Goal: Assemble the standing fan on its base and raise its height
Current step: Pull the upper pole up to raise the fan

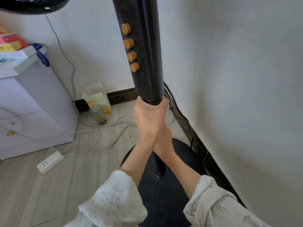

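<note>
Left hand [150,119], uppermost: grip wrapped tight round the thin black metal inner pole directly under the lower rim of the thick black cylindrical control column [142,51], thumb and fingers curled to either side of the collar. Right hand [164,138], immediately below and touching the left: largely hidden behind the left wrist, set against the same pole; whether its grip encircles the pole cannot be told. Forearms crossed at the wrists, both rising from the bottom of the view in loose white embroidered sleeves [113,200]. Control column upright, leaning slightly leftward toward the top, bearing four round orange-tan push buttons [130,47] in a vertical row on its left face. Lower black outer tube [160,164] visible beneath the forearms, standing upright in the centre of the round black fan base [182,149], which lies flat on the pale wood-grain floor [24,185] close to the corner of two white walls. Dark edge of the fan head [32,4] at upper left. Black power cord [182,115] trailing down along the patterned dark skirting board behind the column. Farther left: white power strip [50,163] with white cable, clear drinking glass [98,114] just beside an open yellow-and-white carton [98,97], white cabinet [31,110] with boxes on top.
</note>
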Tool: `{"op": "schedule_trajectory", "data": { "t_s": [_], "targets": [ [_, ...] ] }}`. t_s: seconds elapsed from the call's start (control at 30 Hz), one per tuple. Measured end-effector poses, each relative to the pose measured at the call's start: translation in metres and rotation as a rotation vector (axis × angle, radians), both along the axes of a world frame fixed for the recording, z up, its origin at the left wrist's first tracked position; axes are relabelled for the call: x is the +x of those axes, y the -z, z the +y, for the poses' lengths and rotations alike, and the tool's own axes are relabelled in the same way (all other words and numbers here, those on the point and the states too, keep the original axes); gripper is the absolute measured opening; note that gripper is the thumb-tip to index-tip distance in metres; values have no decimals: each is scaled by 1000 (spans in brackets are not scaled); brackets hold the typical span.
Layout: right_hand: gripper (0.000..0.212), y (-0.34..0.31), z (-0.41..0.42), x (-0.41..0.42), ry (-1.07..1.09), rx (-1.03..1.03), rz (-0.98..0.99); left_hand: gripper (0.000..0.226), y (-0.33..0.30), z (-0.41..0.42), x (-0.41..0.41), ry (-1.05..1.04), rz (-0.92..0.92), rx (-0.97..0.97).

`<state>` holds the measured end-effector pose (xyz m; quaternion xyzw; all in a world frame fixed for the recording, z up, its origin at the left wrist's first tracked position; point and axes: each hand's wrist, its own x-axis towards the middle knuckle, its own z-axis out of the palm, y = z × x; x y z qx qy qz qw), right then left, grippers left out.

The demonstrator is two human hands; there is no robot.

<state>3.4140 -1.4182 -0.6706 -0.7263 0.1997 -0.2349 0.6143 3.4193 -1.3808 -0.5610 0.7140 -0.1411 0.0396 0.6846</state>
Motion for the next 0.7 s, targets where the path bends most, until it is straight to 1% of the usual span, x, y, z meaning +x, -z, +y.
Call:
{"op": "schedule_trajectory", "data": {
  "t_s": [0.03, 0.07, 0.13, 0.17, 0.2, 0.23, 0.27, 0.37, 0.4, 0.43, 0.47, 0.5, 0.53, 0.57, 0.6, 0.63, 0.67, 0.7],
  "targets": [
    [21, 0, 0, -1, -1, 18, -1, 18, -2, 4, 5, 52, -4, 12],
    [21, -1, -1, -2, 7, 33, -1, 15, -5, 10, 13, 179, -4, 48],
    [21, -3, -2, -4, 16, 47, -7, 10, -15, 25, 30, 596, 9, 151],
    [21, -3, -2, -4, 4, 50, -7, 9, -19, 31, 38, 759, 21, 177],
    [22, -4, -2, -4, -3, 53, -4, 10, -21, 33, 43, 836, 32, 178],
    [22, -4, -2, -4, -2, 56, 0, 11, -20, 33, 44, 817, 27, 167],
    [22, -4, -1, -3, 8, 65, 1, 11, -18, 30, 40, 716, 19, 146],
    [23, -5, 1, -3, 21, 107, -29, 13, -8, 8, 12, 211, 39, 24],
    [26, -4, 1, -3, -1, 93, -38, 17, -5, 1, 3, 76, 34, -20],
    [30, -2, 1, -3, -16, 43, -27, 20, -4, -2, -2, -5, 20, -54],
    [31, -2, 0, -4, -17, 6, -14, 22, -2, -1, -2, -1, 16, -72],
    [26, -3, -1, -4, -9, 13, -11, 21, -2, 3, 3, 74, 20, -67],
    [19, -3, -2, -5, -2, 39, -9, 18, -4, 10, 12, 219, 30, -28],
    [17, -3, -3, -5, 1, 57, -7, 16, -7, 18, 22, 416, 44, 26],
    [18, -4, -4, -6, -5, 71, -4, 15, -10, 26, 31, 618, 61, 83],
    [19, -5, -4, -6, -15, 75, 8, 14, -14, 31, 39, 778, 78, 133],
    [20, -6, -3, -6, -19, 84, 18, 13, -17, 34, 44, 863, 82, 172],
    [20, -6, -3, -5, -19, 91, 26, 12, -17, 33, 46, 853, 67, 191]
  ]
}}
